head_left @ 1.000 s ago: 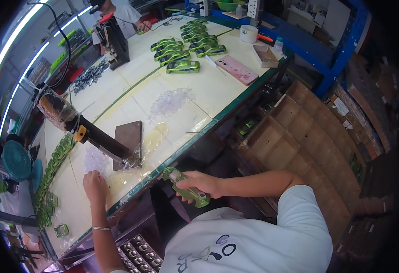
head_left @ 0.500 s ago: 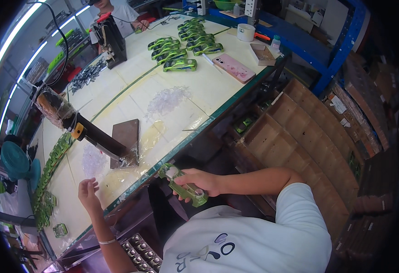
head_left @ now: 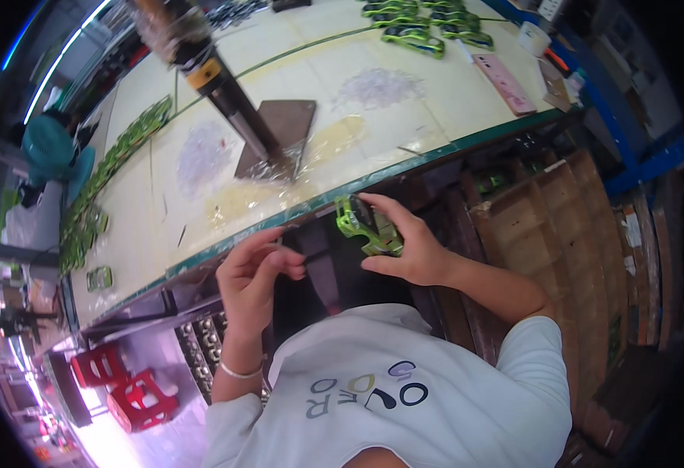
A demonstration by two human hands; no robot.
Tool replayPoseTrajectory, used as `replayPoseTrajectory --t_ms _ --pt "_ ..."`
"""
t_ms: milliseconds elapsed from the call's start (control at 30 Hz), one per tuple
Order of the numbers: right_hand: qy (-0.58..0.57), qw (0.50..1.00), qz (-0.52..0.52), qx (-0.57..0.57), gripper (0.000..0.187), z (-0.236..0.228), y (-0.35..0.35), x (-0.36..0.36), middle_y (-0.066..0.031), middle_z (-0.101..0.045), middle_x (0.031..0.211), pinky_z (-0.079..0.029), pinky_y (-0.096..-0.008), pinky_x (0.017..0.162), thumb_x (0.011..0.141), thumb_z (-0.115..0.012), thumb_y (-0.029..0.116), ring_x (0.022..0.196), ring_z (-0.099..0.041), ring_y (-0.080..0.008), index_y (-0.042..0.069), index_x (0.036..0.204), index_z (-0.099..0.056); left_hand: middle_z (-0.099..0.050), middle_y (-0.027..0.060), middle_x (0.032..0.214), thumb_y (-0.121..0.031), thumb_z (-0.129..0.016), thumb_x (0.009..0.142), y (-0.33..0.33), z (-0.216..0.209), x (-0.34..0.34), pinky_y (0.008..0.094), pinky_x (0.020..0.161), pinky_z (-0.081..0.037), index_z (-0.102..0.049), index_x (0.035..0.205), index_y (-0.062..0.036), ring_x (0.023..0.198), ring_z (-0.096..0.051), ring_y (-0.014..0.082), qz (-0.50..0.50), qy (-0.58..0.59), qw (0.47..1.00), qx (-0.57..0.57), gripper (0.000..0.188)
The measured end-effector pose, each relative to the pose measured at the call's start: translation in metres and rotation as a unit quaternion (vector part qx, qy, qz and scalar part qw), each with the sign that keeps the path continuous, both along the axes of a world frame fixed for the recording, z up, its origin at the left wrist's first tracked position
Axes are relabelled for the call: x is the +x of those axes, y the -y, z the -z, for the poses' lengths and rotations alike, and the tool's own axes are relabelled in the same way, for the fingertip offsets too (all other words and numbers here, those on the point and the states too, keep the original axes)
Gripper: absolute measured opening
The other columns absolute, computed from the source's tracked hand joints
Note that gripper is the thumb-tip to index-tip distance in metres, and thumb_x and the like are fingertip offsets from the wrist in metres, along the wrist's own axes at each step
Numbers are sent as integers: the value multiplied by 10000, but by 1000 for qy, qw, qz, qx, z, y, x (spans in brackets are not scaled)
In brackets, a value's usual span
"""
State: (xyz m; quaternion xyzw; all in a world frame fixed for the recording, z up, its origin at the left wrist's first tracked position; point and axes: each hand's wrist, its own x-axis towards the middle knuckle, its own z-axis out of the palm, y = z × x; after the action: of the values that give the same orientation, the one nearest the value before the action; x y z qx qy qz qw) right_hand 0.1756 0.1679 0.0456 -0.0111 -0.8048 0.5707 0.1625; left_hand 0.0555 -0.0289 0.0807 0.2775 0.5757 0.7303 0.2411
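Observation:
My right hand point(head_left: 414, 248) grips a green toy car body point(head_left: 367, 226) in front of my chest, just off the table's near edge. The car's side and dark windows face left, and my thumb and fingers close around its right end. To its left, apart from the car, is my left hand point(head_left: 253, 274), with thumb and fingertips drawn together. Whatever those fingertips hold, if anything, is too small to make out. Beyond the hands, two loose piles of small clear plastic pieces, a left pile point(head_left: 203, 158) and a right pile point(head_left: 382, 87), lie on the white table point(head_left: 148, 222).
A dark post point(head_left: 237, 109) on a brown base plate point(head_left: 299, 125) stands between the piles. Green car bodies point(head_left: 412, 39) sit at the back; more car bodies point(head_left: 120, 148) line the left. A pink phone point(head_left: 504, 83), wooden trays point(head_left: 549, 234) and red stools point(head_left: 141, 399) are around.
The toy car has turned from its hollow underside to its outer side. My left hand has come from over the table edge toward the car, and the view has shifted.

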Motion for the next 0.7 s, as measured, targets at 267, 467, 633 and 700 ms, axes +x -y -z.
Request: replayPoseTrajectory --t_ms 267,467,633,700 --pt "-26 995 -3 97 694 -13 6 0 -162 -490 1019 -418 -352 783 601 -705 132 906 -505 -304 18 1198 -371 -614 118 782 9 -479 836 -16 3 19 250 642 -492 -494 1093 59 701 -597 161 41 2 999 31 262" --pt "-84 985 20 147 690 -9 6 -1 -150 -506 988 -420 -362 778 567 -713 113 901 -503 -309 24 1177 -404 -527 67 775 21 -579 759 -22 5 20 198 631 -403 -547 1031 55 700 -497 125 -7 -267 963 -31 276" --pt "-90 981 27 169 696 -10 5 0 -144 -508 987 -420 -369 775 552 -719 113 903 -505 -306 29 1171 -412 -481 62 764 65 -630 658 -25 4 22 220 573 -383 -594 989 -11 667 -462 139 -25 -328 943 -52 342" --pt "-97 978 30 184 696 -10 5 -1 -142 -509 989 -421 -369 772 550 -718 112 901 -505 -304 31 1170 -413 -474 61 758 57 -637 657 -25 4 22 226 564 -379 -594 989 -11 659 -459 143 -23 -340 938 -63 341"
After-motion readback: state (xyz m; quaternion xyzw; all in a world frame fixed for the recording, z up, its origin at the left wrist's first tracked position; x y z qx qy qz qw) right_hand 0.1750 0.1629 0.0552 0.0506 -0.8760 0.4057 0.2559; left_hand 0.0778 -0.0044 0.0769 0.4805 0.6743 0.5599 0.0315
